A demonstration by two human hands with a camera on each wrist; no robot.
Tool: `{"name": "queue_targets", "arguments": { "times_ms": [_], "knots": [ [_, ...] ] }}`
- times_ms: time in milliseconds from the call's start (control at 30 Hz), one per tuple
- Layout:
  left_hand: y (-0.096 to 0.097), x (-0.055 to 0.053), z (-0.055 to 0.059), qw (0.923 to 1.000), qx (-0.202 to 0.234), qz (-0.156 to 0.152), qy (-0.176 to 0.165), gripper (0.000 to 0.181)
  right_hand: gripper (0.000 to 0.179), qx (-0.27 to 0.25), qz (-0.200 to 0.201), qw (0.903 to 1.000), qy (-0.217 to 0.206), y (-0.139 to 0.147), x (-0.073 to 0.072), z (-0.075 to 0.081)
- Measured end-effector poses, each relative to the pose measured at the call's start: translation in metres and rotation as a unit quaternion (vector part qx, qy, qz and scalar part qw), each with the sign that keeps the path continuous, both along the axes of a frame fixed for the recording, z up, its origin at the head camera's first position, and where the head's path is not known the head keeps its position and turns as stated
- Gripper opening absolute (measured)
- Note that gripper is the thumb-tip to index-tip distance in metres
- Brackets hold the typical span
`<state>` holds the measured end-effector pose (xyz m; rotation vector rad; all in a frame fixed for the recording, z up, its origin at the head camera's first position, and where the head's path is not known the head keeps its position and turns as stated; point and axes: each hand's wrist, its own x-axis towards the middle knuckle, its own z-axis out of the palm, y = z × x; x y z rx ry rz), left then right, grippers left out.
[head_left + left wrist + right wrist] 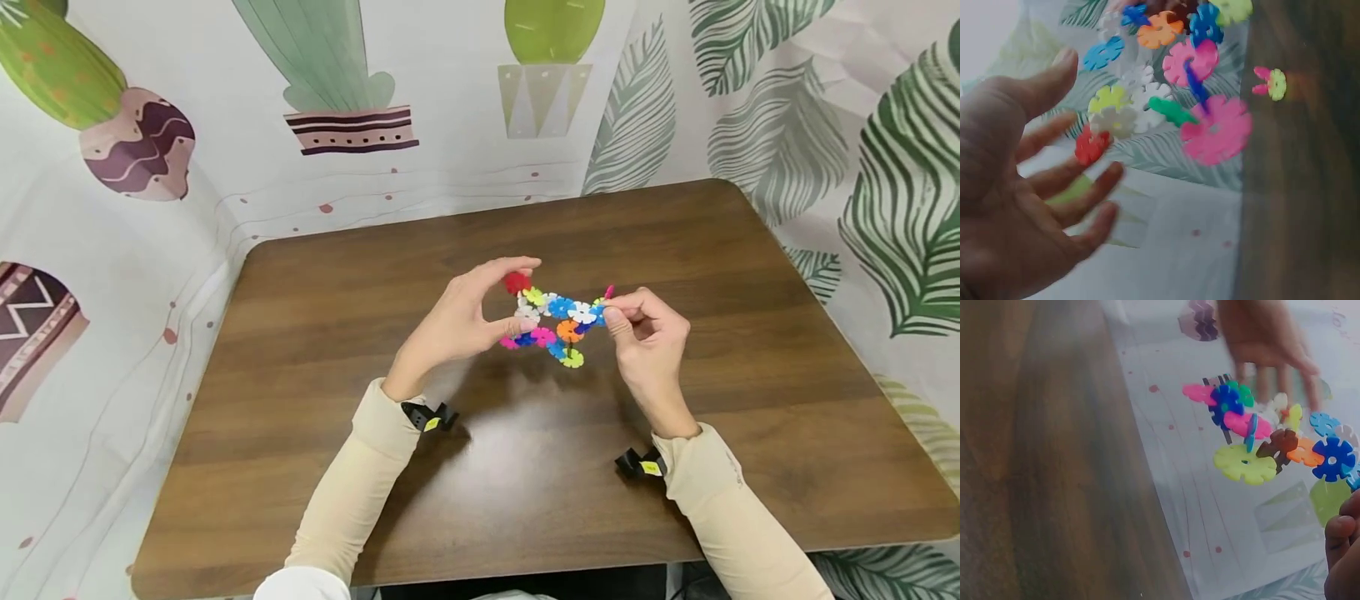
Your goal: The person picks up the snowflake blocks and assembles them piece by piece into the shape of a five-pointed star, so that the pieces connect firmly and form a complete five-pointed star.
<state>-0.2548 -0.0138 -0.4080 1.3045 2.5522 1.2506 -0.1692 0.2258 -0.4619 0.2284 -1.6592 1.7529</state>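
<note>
A model of interlocking flower-shaped plastic discs [559,307] in several colors is held above the table. My right hand [652,342] pinches its right end, at a blue disc, between thumb and fingers. At the left end my left hand [467,312] has its thumb and fingers spread around the model. The left wrist view shows that hand's fingers extended, near a red disc [1091,144]; whether they touch it I cannot tell. A large pink disc [1216,130] sticks out there. Toward the right wrist camera points a yellow-green disc [1244,465].
Beneath the hands lies a brown wooden table [337,283], with patterned wall sheets [465,179] behind it. A small yellow-green piece with pink parts [1277,84] shows against the table; I cannot tell whether it joins the model. Black straps circle both wrists.
</note>
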Motion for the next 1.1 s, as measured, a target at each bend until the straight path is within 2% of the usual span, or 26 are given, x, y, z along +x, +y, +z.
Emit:
{"name": "queue_targets", "arguments": {
  "times_ms": [67,133,233,333,467,567,633,700,833,967,1100],
  "knots": [
    [0.002,-0.004,-0.006,0.9985,0.011,0.004,-0.053,0.073,0.004,-0.012,-0.004,0.9999,0.000,0.003,-0.002,0.000],
    [0.006,-0.006,-0.013,0.9950,0.031,0.004,-0.095,0.070,0.013,-0.015,-0.003,0.9999,-0.005,0.004,-0.004,-0.001],
    [0.013,-0.006,-0.020,0.9893,0.066,0.010,-0.130,0.059,0.016,-0.003,-0.004,0.9999,-0.014,0.004,-0.005,-0.002],
    [0.016,-0.005,-0.022,0.9856,0.090,0.024,-0.141,0.047,0.003,0.010,-0.009,0.9998,-0.017,0.004,-0.006,-0.002],
    [0.016,-0.005,-0.023,0.9791,0.120,0.043,-0.158,0.039,0.007,-0.014,-0.010,0.9996,-0.022,0.006,-0.005,-0.002],
    [0.014,-0.006,-0.022,0.9694,0.155,0.056,-0.182,0.038,0.005,-0.040,-0.017,0.9983,-0.038,0.008,-0.004,-0.001],
    [0.011,-0.007,-0.022,0.9623,0.180,0.057,-0.196,0.039,0.009,-0.048,-0.023,0.9973,-0.051,0.010,-0.003,-0.001],
    [0.010,-0.008,-0.021,0.9586,0.193,0.049,-0.203,0.041,0.006,-0.046,-0.026,0.9966,-0.063,0.012,-0.002,-0.002],
    [0.009,-0.009,-0.019,0.9607,0.193,0.027,-0.198,0.041,0.007,-0.029,-0.016,0.9965,-0.076,0.014,-0.002,-0.002],
    [0.009,-0.010,-0.018,0.9638,0.182,0.020,-0.194,0.031,0.012,-0.012,-0.007,0.9962,-0.086,0.016,-0.003,-0.001],
    [0.009,-0.010,-0.021,0.9616,0.187,0.012,-0.201,0.027,0.014,-0.008,0.004,0.9959,-0.091,0.017,-0.004,0.000]
  ]
}}
